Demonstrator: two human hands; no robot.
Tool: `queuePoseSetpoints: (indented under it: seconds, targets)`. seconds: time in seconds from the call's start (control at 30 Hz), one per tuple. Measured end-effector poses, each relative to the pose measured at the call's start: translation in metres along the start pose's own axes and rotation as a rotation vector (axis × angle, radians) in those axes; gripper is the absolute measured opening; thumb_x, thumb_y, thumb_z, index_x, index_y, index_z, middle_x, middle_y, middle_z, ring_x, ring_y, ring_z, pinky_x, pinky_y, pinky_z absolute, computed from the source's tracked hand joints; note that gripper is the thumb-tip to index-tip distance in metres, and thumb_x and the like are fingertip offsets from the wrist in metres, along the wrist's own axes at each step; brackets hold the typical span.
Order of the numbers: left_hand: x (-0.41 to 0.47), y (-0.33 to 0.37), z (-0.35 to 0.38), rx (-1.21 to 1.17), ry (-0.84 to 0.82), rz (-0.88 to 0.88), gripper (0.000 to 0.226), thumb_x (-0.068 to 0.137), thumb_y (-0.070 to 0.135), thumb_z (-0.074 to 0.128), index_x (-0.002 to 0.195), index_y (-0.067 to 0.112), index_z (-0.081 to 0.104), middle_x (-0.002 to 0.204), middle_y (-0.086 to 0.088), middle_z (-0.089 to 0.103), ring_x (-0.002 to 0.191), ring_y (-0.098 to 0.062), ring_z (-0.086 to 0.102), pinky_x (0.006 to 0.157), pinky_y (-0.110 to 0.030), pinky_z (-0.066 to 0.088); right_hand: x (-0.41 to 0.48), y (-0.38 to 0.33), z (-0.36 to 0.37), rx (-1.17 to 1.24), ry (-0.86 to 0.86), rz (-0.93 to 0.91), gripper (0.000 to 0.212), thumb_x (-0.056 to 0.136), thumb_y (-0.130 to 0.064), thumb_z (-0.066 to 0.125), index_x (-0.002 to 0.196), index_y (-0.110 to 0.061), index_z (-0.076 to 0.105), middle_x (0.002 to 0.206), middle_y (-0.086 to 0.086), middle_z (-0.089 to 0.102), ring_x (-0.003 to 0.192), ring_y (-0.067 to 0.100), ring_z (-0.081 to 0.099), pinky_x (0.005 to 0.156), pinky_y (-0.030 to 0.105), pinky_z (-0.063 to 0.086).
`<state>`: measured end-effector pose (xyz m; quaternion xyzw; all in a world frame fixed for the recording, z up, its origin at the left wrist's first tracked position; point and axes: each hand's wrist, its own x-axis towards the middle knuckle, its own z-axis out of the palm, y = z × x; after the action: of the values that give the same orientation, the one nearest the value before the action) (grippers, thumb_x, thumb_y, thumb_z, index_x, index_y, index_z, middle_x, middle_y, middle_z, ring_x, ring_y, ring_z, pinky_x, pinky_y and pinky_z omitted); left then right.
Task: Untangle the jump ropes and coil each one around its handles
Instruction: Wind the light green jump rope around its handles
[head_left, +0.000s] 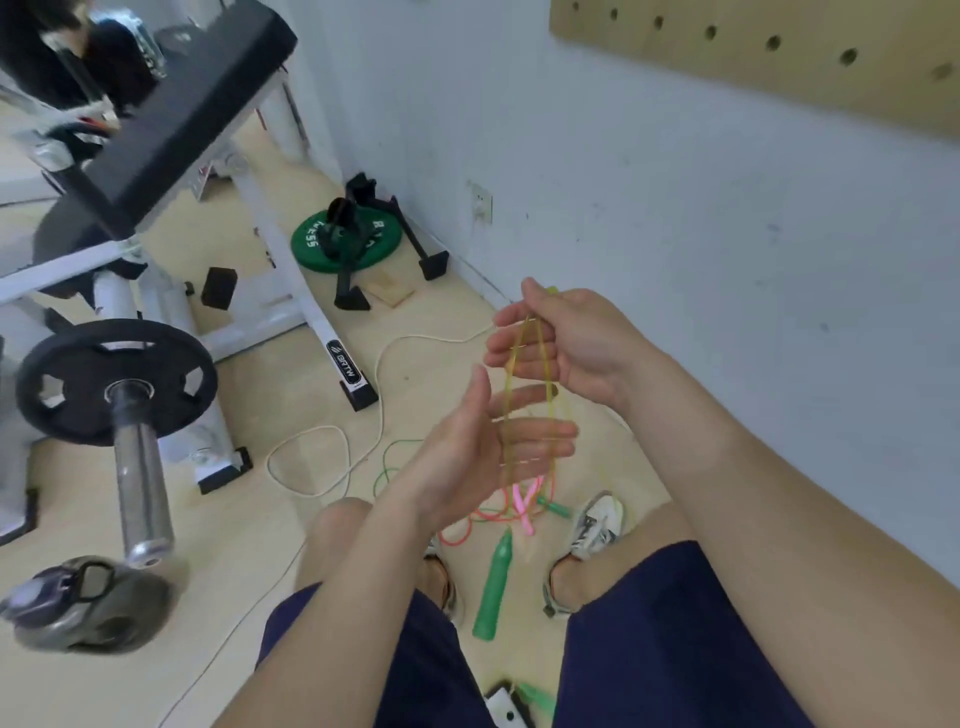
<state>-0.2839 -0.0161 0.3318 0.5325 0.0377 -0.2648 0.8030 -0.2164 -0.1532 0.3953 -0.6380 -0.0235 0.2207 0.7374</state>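
Observation:
My right hand (569, 338) is raised in front of me and pinches the top of a yellow jump rope (511, 374), whose strands hang down in long loops. My left hand (483, 441) is open below it, palm up, with straight fingers touching the hanging yellow strands. On the floor between my feet lie a green handle (496, 587), a tangled pink rope (498, 512) and a thin green rope (389, 462). A white rope (332, 457) curls across the floor to the left.
A weight bench (171, 104) with a white frame stands at the left, with a black plate on a bar (114, 384) and a green plate (343, 241) near the white wall (675, 208). A grey kettlebell (88, 603) lies lower left. My shoes (595, 525) flank the ropes.

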Motion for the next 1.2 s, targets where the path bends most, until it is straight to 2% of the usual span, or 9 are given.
queuePoseSetpoints:
  seconds: [0.1,0.23,0.37,0.43,0.53,0.63,0.93,1.1,1.2]
  targets:
    - [-0.02,-0.021,0.012,0.117,0.003,0.108,0.032,0.096,0.035,0.047,0.094,0.007,0.063,0.07,-0.009,0.064,0.063,-0.021,0.06,0.069,-0.032,0.05,0.003,-0.002,-0.001,-0.044,0.142,0.022,0.041,0.106,-0.032,0.035,0.099,0.0,0.06,0.069,0.01,0.071,0.06,0.022,0.071,0.049,0.022,0.053]
    - [-0.03,-0.025,0.014,0.005,0.188,0.117,0.03,0.102,0.021,0.039,0.084,0.005,0.058,0.053,-0.006,0.05,0.044,-0.014,0.045,0.051,-0.025,0.048,0.011,0.001,-0.02,-0.074,0.281,0.034,0.05,0.102,-0.043,0.041,0.114,0.003,0.058,0.08,0.011,0.073,0.064,0.021,0.071,0.054,0.026,0.055]
    - [-0.023,0.005,0.018,-0.322,0.281,0.195,0.03,0.103,0.021,0.037,0.086,0.006,0.057,0.053,-0.002,0.048,0.042,-0.011,0.044,0.048,-0.023,0.05,-0.006,0.046,-0.022,0.046,-0.083,0.226,0.074,0.089,-0.073,0.033,0.125,-0.014,0.057,0.102,0.005,0.074,0.094,0.019,0.07,0.088,0.041,0.049]
    - [-0.015,0.018,0.019,-0.318,0.305,0.221,0.031,0.103,0.021,0.037,0.088,0.005,0.059,0.057,-0.004,0.057,0.048,-0.012,0.054,0.056,-0.027,0.057,-0.025,0.077,-0.012,0.065,-0.287,0.285,0.071,0.088,-0.072,0.033,0.119,-0.014,0.061,0.099,0.008,0.072,0.096,0.023,0.068,0.095,0.046,0.042]
    - [-0.005,0.024,0.018,-0.268,0.353,0.224,0.033,0.104,0.021,0.035,0.09,0.003,0.059,0.063,-0.007,0.066,0.055,-0.014,0.063,0.066,-0.031,0.059,-0.051,0.103,-0.004,-0.013,-0.367,0.219,0.056,0.092,-0.051,0.052,0.121,-0.004,0.06,0.111,0.02,0.069,0.109,0.035,0.065,0.1,0.049,0.048]
    - [0.003,0.024,0.013,-0.273,0.377,0.226,0.033,0.104,0.02,0.034,0.092,0.0,0.058,0.068,-0.01,0.07,0.061,-0.017,0.068,0.072,-0.034,0.059,-0.061,0.108,-0.007,-0.03,-0.313,0.162,0.036,0.094,-0.03,0.058,0.117,-0.003,0.066,0.11,0.021,0.07,0.104,0.033,0.067,0.093,0.047,0.053]
    - [0.01,0.045,-0.008,-0.091,0.456,0.28,0.035,0.105,0.025,0.033,0.102,0.0,0.057,0.09,-0.017,0.07,0.077,-0.024,0.072,0.073,-0.035,0.059,-0.071,0.11,-0.032,-0.492,-0.217,0.228,0.031,0.101,-0.025,0.05,0.097,-0.001,0.07,0.085,0.009,0.071,0.081,0.015,0.067,0.066,0.022,0.05]
    - [0.01,0.029,-0.022,0.417,0.608,0.183,0.039,0.104,0.032,0.032,0.104,0.004,0.06,0.094,-0.015,0.071,0.064,-0.019,0.063,0.05,-0.025,0.052,-0.063,0.087,-0.026,-0.001,0.012,0.059,0.027,0.102,-0.013,0.045,0.086,0.0,0.062,0.068,0.011,0.063,0.06,0.02,0.065,0.053,0.024,0.053]
    - [0.007,0.01,-0.035,0.433,0.695,0.168,0.044,0.102,0.035,0.032,0.101,0.007,0.066,0.089,-0.006,0.075,0.058,-0.013,0.044,0.044,-0.021,0.033,-0.053,0.061,-0.019,0.296,0.093,-0.002,0.026,0.103,-0.014,0.043,0.083,-0.006,0.058,0.062,0.004,0.061,0.053,0.014,0.063,0.046,0.019,0.049]
